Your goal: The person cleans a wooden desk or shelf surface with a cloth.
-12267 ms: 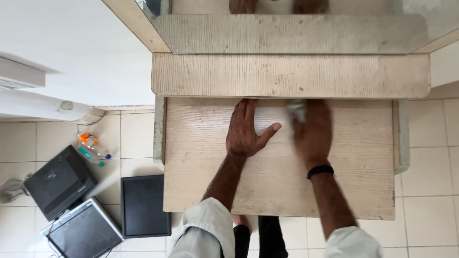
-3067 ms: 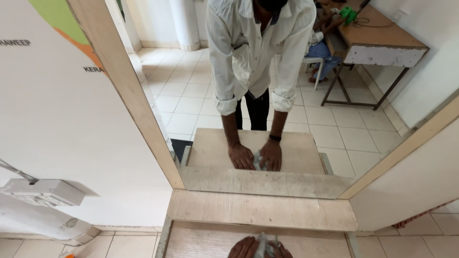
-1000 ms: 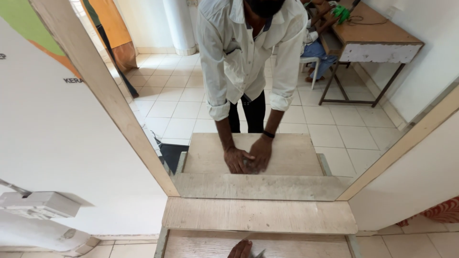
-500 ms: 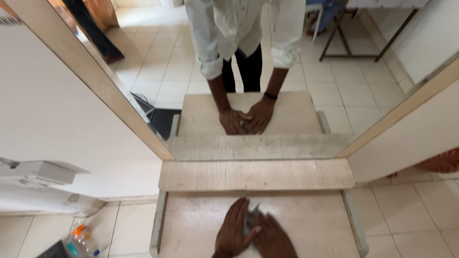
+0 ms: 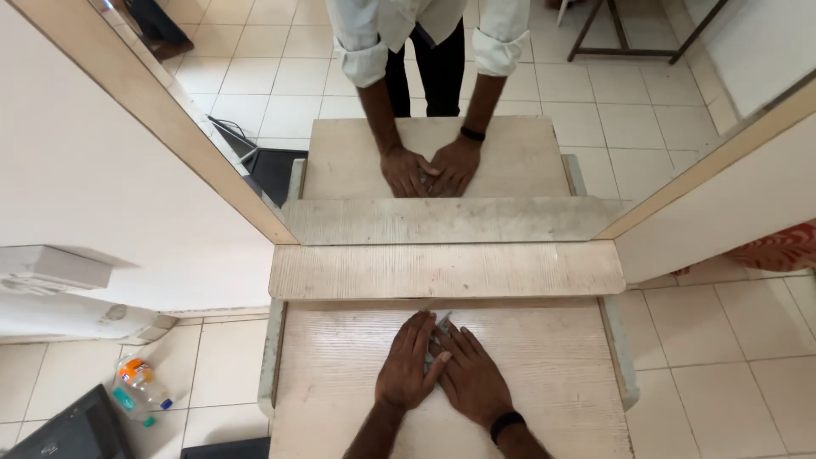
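Note:
My left hand (image 5: 408,361) and my right hand (image 5: 472,378) lie close together, palms down, on a pale wooden tabletop (image 5: 552,374) near its far edge. A small grey pad (image 5: 435,338) shows between them; my right hand, with a black wristband, presses on it, and my left hand lies flat against it. Most of the pad is hidden under the fingers. A wood-framed mirror (image 5: 195,157) stands behind the table and shows the same pose from the front.
A raised wooden ledge (image 5: 446,270) runs along the table's back edge, under the mirror. On the tiled floor at the left are a plastic bottle (image 5: 140,382) and dark cases (image 5: 59,429). A white wall fitting (image 5: 51,268) is at the left, and a red patterned cloth (image 5: 778,246) at the right.
The view has tilted down from the mirror to the tabletop, so my own hands now show fully. They stay pressed together on the pad near the ledge.

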